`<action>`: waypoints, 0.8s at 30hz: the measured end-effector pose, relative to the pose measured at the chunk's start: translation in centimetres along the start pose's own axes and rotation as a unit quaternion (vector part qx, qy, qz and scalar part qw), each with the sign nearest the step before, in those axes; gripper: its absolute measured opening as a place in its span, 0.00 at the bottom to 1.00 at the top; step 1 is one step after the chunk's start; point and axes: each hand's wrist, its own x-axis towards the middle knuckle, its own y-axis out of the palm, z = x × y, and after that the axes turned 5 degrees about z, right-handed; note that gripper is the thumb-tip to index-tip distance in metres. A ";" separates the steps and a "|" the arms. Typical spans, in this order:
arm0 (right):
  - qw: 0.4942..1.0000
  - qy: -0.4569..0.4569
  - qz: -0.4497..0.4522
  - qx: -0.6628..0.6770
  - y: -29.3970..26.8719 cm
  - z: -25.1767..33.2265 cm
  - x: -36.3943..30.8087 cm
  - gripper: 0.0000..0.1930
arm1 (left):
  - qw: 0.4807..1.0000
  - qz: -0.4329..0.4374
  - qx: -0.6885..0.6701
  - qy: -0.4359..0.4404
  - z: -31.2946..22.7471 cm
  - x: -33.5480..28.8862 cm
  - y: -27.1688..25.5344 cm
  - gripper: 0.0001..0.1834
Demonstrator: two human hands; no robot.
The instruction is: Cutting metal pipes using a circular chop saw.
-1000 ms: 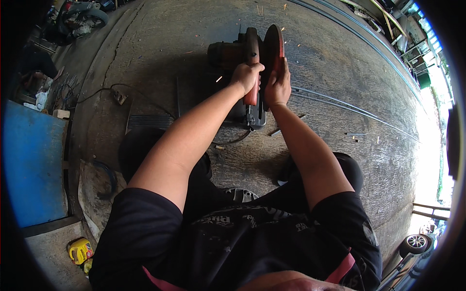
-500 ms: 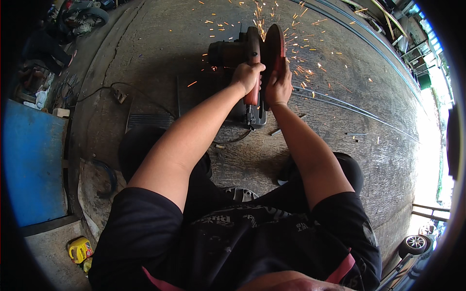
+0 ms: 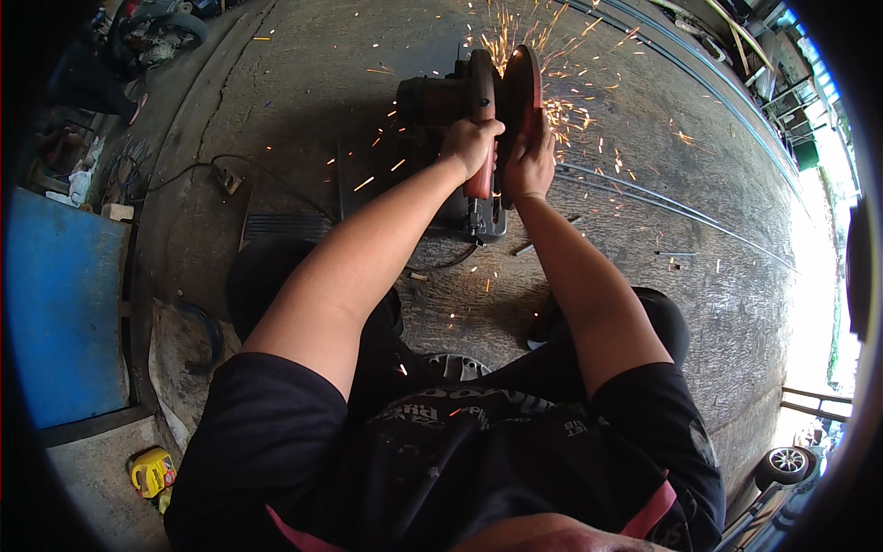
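A chop saw point(image 3: 430, 101) with a dark motor stands on the ground in front of me. My left hand point(image 3: 471, 147) is wrapped round its reddish handle point(image 3: 481, 181). My right hand point(image 3: 530, 166) is at the near rim of the round reddish blade guard point(image 3: 524, 83), its thumb and fingers on either side of the rim; the fingertips are partly hidden. Thin metal rods point(image 3: 635, 190) stretch right from the saw, their near ends hidden behind my right hand. Orange sparks point(image 3: 570, 115) spray around the guard. The cutting point is hidden.
A power cord point(image 3: 189, 168) runs left over the ground. Long metal bars point(image 3: 704, 74) lie at the far right, short offcuts point(image 3: 676, 254) nearer. A blue panel point(image 3: 64, 304) and a yellow container point(image 3: 152, 472) are at left. Another person's leg point(image 3: 110, 97) shows at far left.
The sparks are denser above and to the right of the guard, and a few now fly toward my lap. Both hands and the saw have barely moved.
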 end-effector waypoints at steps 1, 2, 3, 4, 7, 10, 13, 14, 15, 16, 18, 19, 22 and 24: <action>1.000 0.006 0.003 0.003 0.0 0.0 0.0 0.28 | 1.000 0.002 0.005 0.002 0.1 0.0 0.0 0.14; 1.000 0.001 0.000 -0.001 0.0 0.1 0.0 0.28 | 1.000 0.004 0.011 0.005 0.1 0.1 -0.1 0.15; 1.000 -0.004 -0.005 -0.004 0.0 0.1 0.0 0.28 | 1.000 0.007 0.016 0.008 0.2 0.2 -0.1 0.17; 1.000 -0.005 -0.005 -0.008 0.0 0.1 0.0 0.28 | 1.000 0.009 0.016 0.010 0.3 0.2 -0.1 0.16; 1.000 0.016 0.011 -0.008 0.0 0.1 0.0 0.28 | 1.000 0.014 0.012 0.014 0.4 0.4 -0.2 0.15; 1.000 -0.006 -0.001 -0.006 0.0 0.0 0.0 0.29 | 1.000 0.008 0.004 0.011 0.4 0.3 -0.2 0.13; 1.000 -0.016 -0.010 -0.010 0.1 -0.1 -0.1 0.28 | 1.000 0.001 -0.004 0.003 0.3 0.1 0.0 0.12; 1.000 -0.017 -0.011 -0.003 0.2 -0.2 -0.1 0.28 | 1.000 0.000 -0.004 0.002 0.2 0.0 0.0 0.12; 1.000 -0.012 -0.007 -0.003 0.2 -0.2 -0.2 0.28 | 1.000 0.000 -0.002 0.002 0.2 0.0 0.0 0.12; 1.000 -0.017 -0.009 -0.008 0.2 -0.3 -0.2 0.28 | 1.000 0.001 -0.003 0.003 0.2 0.0 0.0 0.12; 0.999 -0.035 -0.027 -0.006 0.4 -0.5 -0.1 0.29 | 1.000 0.002 -0.004 0.005 0.3 0.0 -0.1 0.12; 0.998 -0.049 -0.038 -0.008 0.5 -0.5 -0.1 0.30 | 1.000 0.008 0.005 0.006 0.3 0.1 -0.1 0.13; 0.995 -0.075 -0.058 -0.028 0.6 -0.6 0.0 0.30 | 1.000 0.021 0.021 0.009 0.6 0.4 -0.4 0.16; 0.998 -0.045 -0.028 -0.018 0.5 -0.5 -0.1 0.28 | 1.000 0.023 0.013 0.010 0.8 0.4 -0.4 0.16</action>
